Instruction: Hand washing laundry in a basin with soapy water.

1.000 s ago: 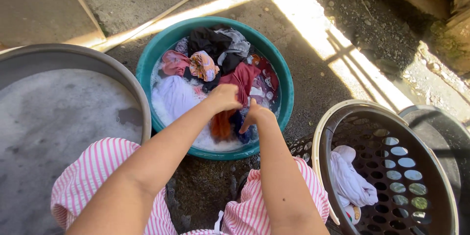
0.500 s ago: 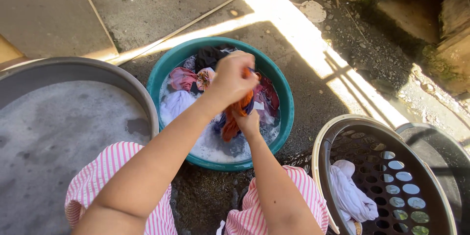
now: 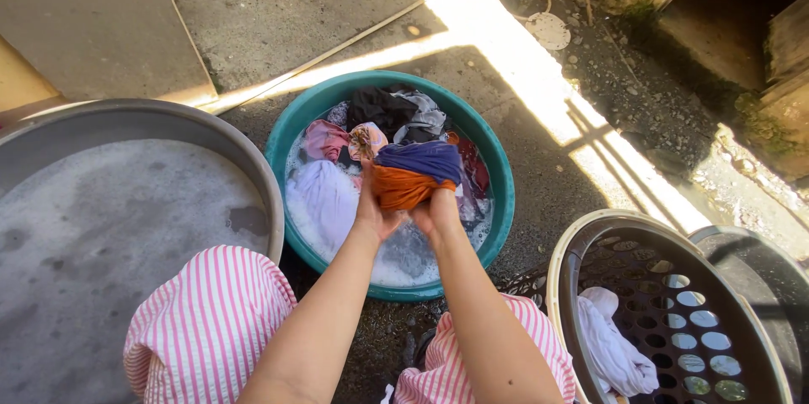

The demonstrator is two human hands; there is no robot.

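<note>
Both hands grip one bunched cloth (image 3: 415, 175), orange and blue, above the middle of the teal basin (image 3: 497, 202). The left hand (image 3: 373, 212) closes on its lower left side, and the right hand (image 3: 438, 212) closes on its lower right side, so the cloth sits just over the fingers. Other clothes (image 3: 324, 202) lie in soapy water below. A basket (image 3: 566, 286) stands at the right.

Two basins (image 3: 297, 130) (image 3: 50, 130), one basket (image 3: 563, 269)

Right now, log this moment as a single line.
left hand: gripping orange and blue cloth | right hand: gripping same cloth | cloth: raised over teal basin of soapy laundry | white cloth: in basket
</note>
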